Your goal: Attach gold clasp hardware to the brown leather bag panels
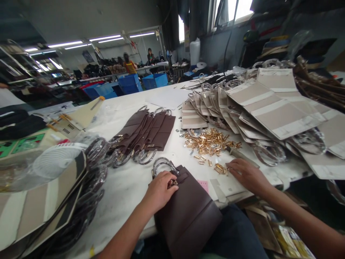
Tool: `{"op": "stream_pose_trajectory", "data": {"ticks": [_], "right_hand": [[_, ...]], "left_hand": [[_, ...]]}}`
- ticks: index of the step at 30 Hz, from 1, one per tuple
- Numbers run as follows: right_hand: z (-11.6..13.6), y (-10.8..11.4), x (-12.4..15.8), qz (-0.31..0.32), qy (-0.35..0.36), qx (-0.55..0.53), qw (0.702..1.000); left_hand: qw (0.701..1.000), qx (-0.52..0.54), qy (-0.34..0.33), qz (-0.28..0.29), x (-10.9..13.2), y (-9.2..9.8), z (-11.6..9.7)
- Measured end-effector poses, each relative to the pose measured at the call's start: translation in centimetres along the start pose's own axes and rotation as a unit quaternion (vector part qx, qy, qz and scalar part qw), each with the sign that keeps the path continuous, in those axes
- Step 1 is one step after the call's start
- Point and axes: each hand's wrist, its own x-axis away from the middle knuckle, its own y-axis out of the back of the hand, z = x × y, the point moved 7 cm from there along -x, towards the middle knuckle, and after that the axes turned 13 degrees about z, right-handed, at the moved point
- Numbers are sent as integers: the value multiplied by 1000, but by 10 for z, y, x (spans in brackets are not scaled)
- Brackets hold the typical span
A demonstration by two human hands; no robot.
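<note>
A dark brown handbag (188, 212) rests tilted over the table's front edge and my lap, its plastic-wrapped handle (163, 163) standing up. My left hand (163, 189) is closed on the bag's top edge by the strap tab, with something small and shiny partly hidden under the fingers. Further right, my right hand (246, 176) lies low over the table, fingertips pinched at a small gold metal fitting beside a few loose gold fittings (219, 168). Behind them spreads a larger heap of gold fittings (207, 140).
Brown bag bodies (151, 129) lie stacked at mid-table. Beige-striped panels with wrapped handles (272, 104) pile up on the right, more panels (29, 208) on the left near a white basket (58, 158). A tool (244, 156) lies behind my right hand. Blue bins (129, 83) and two people are farther back.
</note>
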Motion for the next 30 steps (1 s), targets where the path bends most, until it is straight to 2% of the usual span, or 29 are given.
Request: {"op": "stream_pose_trajectory", "data": {"ticks": [2, 7, 10, 12, 14, 18, 20, 22, 25, 28, 30], "right_hand": [[-1, 1, -2, 16, -10, -13, 1000], [-17, 6, 9, -29, -54, -59, 996], [-4, 11, 14, -27, -49, -78, 995], [24, 15, 15, -16, -39, -125, 991], [69, 11, 12, 16, -19, -197, 980], [176, -24, -2, 134, 71, -323, 934], [212, -44, -10, 154, 103, -347, 920], [232, -62, -16, 144, 129, -350, 917], [234, -76, -22, 94, 132, -351, 922], [217, -74, -26, 24, 91, -372, 924], [202, -67, -27, -11, 61, -379, 923]], "left_hand": [[1000, 4, -12, -4, 0, 1, 0], [1000, -15, -1, -16, 3, 2, -4], [999, -27, 22, -11, 4, 2, -6], [1000, -8, 15, -4, 4, 3, -7], [1000, 19, -2, 1, 2, 3, -7], [996, 72, -35, 25, -1, 2, -1], [991, 110, -57, 42, -1, 1, 0], [981, 172, -77, 50, 0, 1, 0], [968, 237, -84, 21, 1, 0, -1], [975, 213, -15, -58, 2, -2, 7], [976, 200, 30, -86, 4, -6, 12]]}}
